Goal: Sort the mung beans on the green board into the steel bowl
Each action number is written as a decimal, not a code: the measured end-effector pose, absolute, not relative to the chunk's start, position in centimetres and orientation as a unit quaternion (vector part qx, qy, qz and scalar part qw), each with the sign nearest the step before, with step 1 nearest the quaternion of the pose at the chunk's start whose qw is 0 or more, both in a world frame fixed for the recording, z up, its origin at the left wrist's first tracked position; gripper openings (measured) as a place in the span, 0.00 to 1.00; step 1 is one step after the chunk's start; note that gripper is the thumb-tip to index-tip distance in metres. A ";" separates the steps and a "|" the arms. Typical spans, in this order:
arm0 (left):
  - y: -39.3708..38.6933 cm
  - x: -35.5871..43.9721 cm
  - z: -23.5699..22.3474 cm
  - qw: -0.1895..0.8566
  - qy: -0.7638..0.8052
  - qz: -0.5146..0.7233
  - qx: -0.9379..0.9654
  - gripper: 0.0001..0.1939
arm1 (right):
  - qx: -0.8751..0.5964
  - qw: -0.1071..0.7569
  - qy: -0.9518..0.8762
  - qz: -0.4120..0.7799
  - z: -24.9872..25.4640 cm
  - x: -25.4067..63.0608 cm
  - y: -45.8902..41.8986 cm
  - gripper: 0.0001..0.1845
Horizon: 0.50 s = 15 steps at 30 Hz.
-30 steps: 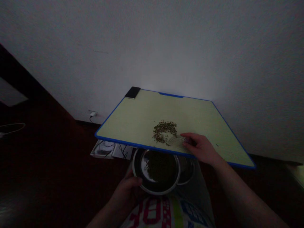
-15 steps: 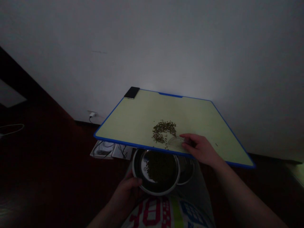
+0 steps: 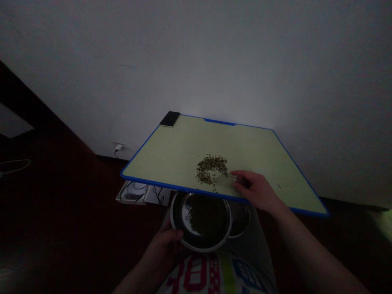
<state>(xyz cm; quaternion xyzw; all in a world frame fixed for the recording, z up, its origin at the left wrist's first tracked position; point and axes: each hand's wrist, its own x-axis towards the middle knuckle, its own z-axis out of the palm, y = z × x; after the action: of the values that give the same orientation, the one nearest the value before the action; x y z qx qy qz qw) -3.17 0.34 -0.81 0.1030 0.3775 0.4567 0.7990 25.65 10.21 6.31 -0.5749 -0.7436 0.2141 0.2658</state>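
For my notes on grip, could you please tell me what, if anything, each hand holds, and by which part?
Left hand: the round bowl, by its near-left rim. Right hand: the clear half-round piece, by its right end.

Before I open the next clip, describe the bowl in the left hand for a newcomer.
Find the pale, blue-edged board. Just below its near edge, the left hand grips a round, shiny bowl. It holds small dark pieces, and that hand's grip sets it apart from the container partly hidden at its right.
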 end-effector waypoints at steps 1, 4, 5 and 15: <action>0.3 -3.2 -0.9 0.799 0.378 0.457 0.103 0.38 | -0.574 0.267 -0.744 0.214 6.3 25.7 10.2 0.20; 0.3 -3.2 -1.1 0.797 0.384 0.456 0.098 0.37 | -0.568 0.274 -0.746 0.216 6.2 25.8 10.0 0.20; 0.3 -3.2 -1.1 0.796 0.388 0.455 0.097 0.36 | -0.566 0.275 -0.746 0.218 6.2 25.9 10.0 0.20; 0.5 -3.2 -1.0 0.801 0.380 0.454 0.092 0.36 | -0.557 0.274 -0.749 0.233 6.4 25.8 9.9 0.19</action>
<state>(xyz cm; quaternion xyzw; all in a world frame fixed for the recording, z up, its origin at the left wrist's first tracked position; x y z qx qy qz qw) -3.19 0.49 -0.98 0.0922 0.3796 0.4542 0.8007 25.84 9.89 6.38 -0.5567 -0.7488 0.2334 0.2737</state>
